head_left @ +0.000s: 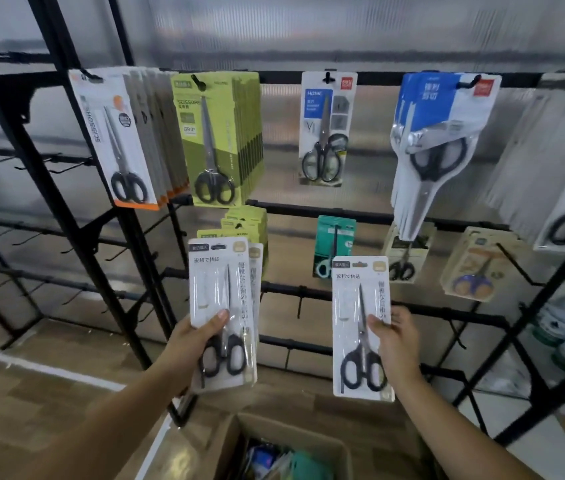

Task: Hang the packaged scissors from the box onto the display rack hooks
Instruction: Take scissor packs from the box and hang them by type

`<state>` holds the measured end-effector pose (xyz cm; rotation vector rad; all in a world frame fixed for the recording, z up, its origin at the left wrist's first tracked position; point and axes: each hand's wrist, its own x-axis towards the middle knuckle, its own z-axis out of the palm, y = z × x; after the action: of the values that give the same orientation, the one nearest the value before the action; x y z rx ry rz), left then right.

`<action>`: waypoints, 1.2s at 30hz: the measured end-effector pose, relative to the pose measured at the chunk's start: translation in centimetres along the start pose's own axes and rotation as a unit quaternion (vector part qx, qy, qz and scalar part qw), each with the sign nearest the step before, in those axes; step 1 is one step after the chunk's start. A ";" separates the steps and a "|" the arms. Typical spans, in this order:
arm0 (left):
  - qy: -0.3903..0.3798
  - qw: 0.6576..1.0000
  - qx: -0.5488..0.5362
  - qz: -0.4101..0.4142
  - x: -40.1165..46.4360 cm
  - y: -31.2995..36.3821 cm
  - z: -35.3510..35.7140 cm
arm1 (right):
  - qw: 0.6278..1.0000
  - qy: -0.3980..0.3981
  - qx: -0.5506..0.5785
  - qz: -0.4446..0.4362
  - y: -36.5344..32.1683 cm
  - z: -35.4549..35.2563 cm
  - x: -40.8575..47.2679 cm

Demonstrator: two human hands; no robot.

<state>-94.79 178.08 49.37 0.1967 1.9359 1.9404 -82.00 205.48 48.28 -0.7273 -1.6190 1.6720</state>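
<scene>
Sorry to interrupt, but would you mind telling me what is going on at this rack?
A person is stocking a black metal display rack with packaged scissors. The left hand grips a small stack of white-carded black-handled scissors packs, and the right hand holds one matching single pack; neither is on a hook yet. Below sits an open cardboard box with more stock. Green-carded scissors packs and other kinds already hang above.

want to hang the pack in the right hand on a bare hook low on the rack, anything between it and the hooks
Nothing visible blocks it. The right hand holds the white scissors pack in open air in front of the rack; a bare hook on the bar beside it is unobstructed. The teal pack hangs higher, clear of that path.
</scene>
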 end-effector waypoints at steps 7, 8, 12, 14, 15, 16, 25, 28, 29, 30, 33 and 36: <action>-0.072 0.997 0.002 -0.008 0.1 0.9 5.0 | 0.998 0.063 0.017 -0.012 -0.8 -4.9 0.8; -0.076 0.997 0.004 -0.008 0.2 1.1 5.7 | 0.997 0.076 0.021 -0.016 -1.0 -5.5 0.9; -0.099 0.995 -0.008 -0.030 0.6 2.4 9.2 | 0.992 0.115 0.033 -0.030 -1.7 -7.9 1.3; -0.127 0.991 -0.030 -0.029 0.7 3.0 10.9 | 0.989 0.139 0.034 -0.040 -2.1 -9.1 1.6; -0.143 0.988 -0.043 -0.027 0.7 3.3 11.6 | 0.987 0.151 0.033 -0.045 -2.4 -9.8 1.7; -0.156 0.986 -0.050 -0.026 0.7 3.5 12.3 | 0.985 0.159 0.035 -0.049 -2.6 -10.4 1.8; -0.195 0.980 -0.045 0.002 0.9 5.5 16.3 | 0.967 0.245 0.047 -0.047 -4.0 -15.7 2.0; -0.192 0.980 -0.043 0.019 1.2 5.6 16.9 | 0.957 0.272 0.063 -0.071 -4.9 -16.7 1.4; -0.188 0.981 -0.040 0.019 1.3 5.8 17.1 | 0.955 0.273 0.073 -0.088 -5.7 -16.9 1.3; -0.184 0.982 -0.036 0.017 1.3 6.2 17.3 | 0.954 0.265 0.082 -0.113 -6.9 -17.1 1.4; -0.187 0.982 -0.017 0.011 1.5 7.8 18.1 | 0.953 0.225 0.075 -0.187 -11.5 -17.7 2.7; -0.200 0.979 -0.005 0.029 1.6 9.7 19.0 | 0.956 0.185 0.007 -0.226 -16.7 -18.0 4.9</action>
<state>-91.00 196.60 59.28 0.5987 1.6696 1.7781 -69.20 220.10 64.10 -0.5671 -1.3749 1.1404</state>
